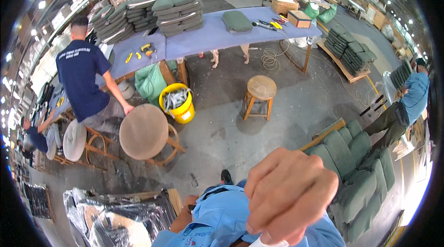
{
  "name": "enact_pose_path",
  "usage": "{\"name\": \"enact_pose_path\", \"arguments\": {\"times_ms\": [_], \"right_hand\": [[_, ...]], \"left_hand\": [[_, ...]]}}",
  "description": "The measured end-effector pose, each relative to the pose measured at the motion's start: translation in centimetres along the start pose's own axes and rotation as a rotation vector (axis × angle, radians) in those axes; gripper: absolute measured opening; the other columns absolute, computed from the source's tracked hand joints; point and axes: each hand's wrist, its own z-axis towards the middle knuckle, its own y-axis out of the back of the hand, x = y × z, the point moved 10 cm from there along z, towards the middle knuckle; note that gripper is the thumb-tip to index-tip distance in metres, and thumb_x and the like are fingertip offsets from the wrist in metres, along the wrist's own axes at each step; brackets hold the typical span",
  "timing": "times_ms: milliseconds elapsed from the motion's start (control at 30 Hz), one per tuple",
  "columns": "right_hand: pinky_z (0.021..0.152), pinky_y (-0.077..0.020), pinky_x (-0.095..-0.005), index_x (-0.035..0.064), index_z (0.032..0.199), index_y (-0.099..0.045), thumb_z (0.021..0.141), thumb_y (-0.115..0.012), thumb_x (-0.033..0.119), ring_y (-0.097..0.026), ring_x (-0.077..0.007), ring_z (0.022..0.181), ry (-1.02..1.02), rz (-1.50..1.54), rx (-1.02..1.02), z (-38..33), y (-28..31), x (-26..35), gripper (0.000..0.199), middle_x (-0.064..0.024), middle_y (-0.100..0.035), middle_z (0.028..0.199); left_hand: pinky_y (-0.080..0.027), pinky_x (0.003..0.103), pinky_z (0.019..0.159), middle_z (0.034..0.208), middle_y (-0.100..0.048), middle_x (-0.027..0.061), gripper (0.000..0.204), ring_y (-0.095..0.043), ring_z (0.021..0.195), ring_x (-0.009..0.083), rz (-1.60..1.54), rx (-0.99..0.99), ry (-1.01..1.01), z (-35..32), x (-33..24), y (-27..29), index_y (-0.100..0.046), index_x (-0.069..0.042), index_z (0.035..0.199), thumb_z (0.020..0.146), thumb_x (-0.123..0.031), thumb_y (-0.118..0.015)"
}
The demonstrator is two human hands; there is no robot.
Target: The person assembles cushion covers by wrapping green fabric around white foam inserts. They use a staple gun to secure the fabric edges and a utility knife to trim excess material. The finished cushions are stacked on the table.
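My right hand is raised close in front of me, its fingers curled into a fist. A bit of something white shows just below it; I cannot make out what it is or whether the fist holds it. My left hand is low beside my light blue shirt, with a dark band near the wrist. Its fingers are hidden. Neither hand visibly touches any furniture. Nearest on the right are stacked dark green cushions; on the lower left lie plastic-wrapped goods.
A long table carries cushion stacks, a single cushion and tools. A wooden stool stands mid-floor. At left, a co-worker touches a round-topped stool beside a yellow bucket. Another person stands right.
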Motion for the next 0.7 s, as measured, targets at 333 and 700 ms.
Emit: {"name": "enact_pose_path", "arguments": {"times_ms": [333, 700], "right_hand": [[0.049, -0.0524, -0.0371, -0.0012, 0.085, -0.072, 0.097, -0.072, 0.017, -0.069, -0.0277, 0.058, 0.242, 0.06, -0.119, 4.1, 18.7, -13.8, 0.022, -0.0131, -0.071, 0.072], [0.047, -0.0506, -0.0319, 0.0046, 0.083, -0.066, 0.1, -0.063, 0.015, -0.069, -0.0185, 0.057, -0.006, -0.271, 0.009, 12.8, 37.8, -25.9, 0.02, -0.0127, -0.075, 0.078]], "left_hand": [[-0.06, 0.034, 0.081, 0.118, -0.071, 0.0103, 0.053, -0.071, 0.096, 0.0187, -0.689, -0.344, -0.081, 26.5, -22.0, 34.6, -0.062, 0.004, 0.133, 0.094, -0.03, -0.074], [-0.056, 0.044, 0.091, 0.117, -0.073, 0.0204, 0.053, -0.072, 0.103, 0.037, -0.491, -0.272, 0.198, 37.1, -19.7, 26.8, -0.073, -0.006, 0.12, 0.092, -0.051, -0.065]]}}
